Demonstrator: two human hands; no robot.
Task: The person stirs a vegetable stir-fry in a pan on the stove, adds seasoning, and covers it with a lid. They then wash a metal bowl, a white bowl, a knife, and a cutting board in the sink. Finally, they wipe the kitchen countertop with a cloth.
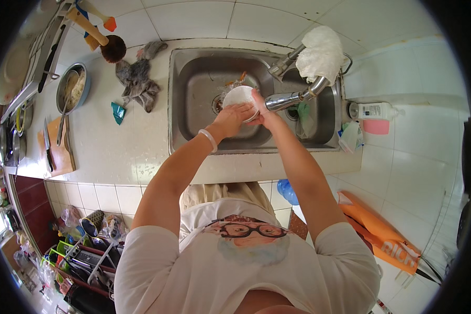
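Over the larger basin of a stainless steel sink (192, 129), both hands are on a small white bowl or dish (237, 96). My right hand (262, 110) grips its right rim, with the fingers partly hidden. My left hand (235, 115) lies across its near side, fingers over the surface; a pale bracelet circles that wrist. The chrome faucet spout (284, 101) ends just right of my right hand. Water splashes by the dish's far left edge. Orange scraps (239, 78) lie in the basin behind it, and the drain (216, 104) shows partly at its left.
Left on the counter are a grey cloth (139, 80), a green packet (118, 113), a metal bowl (85, 88) with a ladle, and a knife (47, 143) on a wooden cutting board (61, 157). White wrapping (322, 53) covers the faucet's upper part. A white bottle (375, 111) stands right.
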